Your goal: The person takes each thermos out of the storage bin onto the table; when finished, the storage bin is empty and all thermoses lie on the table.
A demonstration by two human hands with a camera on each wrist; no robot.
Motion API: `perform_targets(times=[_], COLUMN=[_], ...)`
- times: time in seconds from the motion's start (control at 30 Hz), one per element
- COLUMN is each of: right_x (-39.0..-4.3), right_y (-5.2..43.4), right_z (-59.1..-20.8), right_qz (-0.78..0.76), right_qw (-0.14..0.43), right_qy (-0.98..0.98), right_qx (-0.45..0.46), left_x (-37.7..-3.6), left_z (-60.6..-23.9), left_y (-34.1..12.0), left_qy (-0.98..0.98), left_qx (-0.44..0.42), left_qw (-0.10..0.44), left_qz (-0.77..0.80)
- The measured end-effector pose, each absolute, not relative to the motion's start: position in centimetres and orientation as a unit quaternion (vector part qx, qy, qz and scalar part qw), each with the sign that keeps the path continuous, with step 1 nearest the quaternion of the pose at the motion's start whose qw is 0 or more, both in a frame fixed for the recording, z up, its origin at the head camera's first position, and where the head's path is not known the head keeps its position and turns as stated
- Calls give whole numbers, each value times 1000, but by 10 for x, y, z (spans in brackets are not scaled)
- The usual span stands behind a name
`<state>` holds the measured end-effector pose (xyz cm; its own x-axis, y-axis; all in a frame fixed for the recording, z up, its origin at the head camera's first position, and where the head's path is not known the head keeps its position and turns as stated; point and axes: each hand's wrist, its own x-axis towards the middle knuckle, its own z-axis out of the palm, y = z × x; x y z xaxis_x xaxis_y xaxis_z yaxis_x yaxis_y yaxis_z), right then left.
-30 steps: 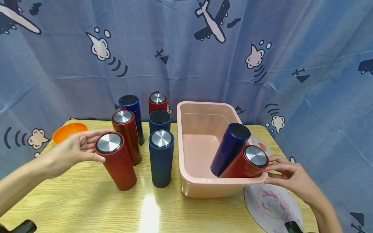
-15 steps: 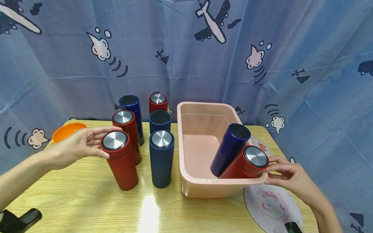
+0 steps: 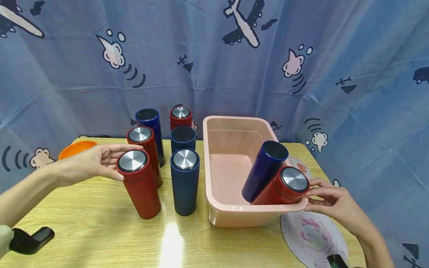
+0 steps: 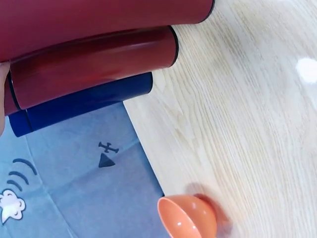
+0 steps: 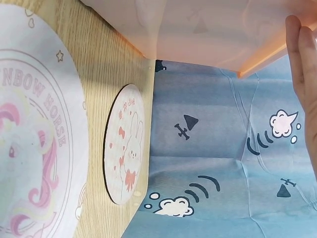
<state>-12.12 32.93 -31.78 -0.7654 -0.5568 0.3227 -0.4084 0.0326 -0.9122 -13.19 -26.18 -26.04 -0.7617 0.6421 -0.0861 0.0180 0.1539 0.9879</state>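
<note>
My left hand (image 3: 95, 163) grips the top of a red bottle with a steel lid (image 3: 139, 188), which stands slightly tilted on the wooden table (image 3: 100, 230). In the left wrist view that bottle (image 4: 99, 20) fills the top edge. My right hand (image 3: 330, 201) holds the lid end of another red bottle (image 3: 285, 188), which leans on the near right rim of a pink tub (image 3: 234, 120). A dark blue bottle (image 3: 263, 173) leans in the tub beside it. In the right wrist view my fingers (image 5: 302, 74) lie against the tub wall (image 5: 198, 29).
Several more red and blue bottles stand behind the held one, the nearest a blue one with a steel lid (image 3: 184, 182). An orange bowl (image 3: 75, 149) sits at the far left. Printed round coasters (image 3: 311, 236) lie right of the tub. A black object (image 3: 30, 240) shows at lower left.
My left hand has shifted the red bottle's top to the right, so it stands more upright. The right hand and the bottles in the tub have not moved.
</note>
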Motion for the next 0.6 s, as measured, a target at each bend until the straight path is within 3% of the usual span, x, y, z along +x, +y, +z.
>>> perform_targets(times=[0.5, 0.6], right_x=[-124, -123], right_y=[328, 329], right_z=[-320, -319], right_qz=[-630, -622], right_qw=[59, 61], right_qy=[679, 697], right_qx=[-372, -353], left_x=[-125, -121], left_z=[-259, -261], left_y=[-292, -300], left_qy=[729, 745], left_qx=[253, 239], left_qw=[212, 184], left_qz=[600, 595])
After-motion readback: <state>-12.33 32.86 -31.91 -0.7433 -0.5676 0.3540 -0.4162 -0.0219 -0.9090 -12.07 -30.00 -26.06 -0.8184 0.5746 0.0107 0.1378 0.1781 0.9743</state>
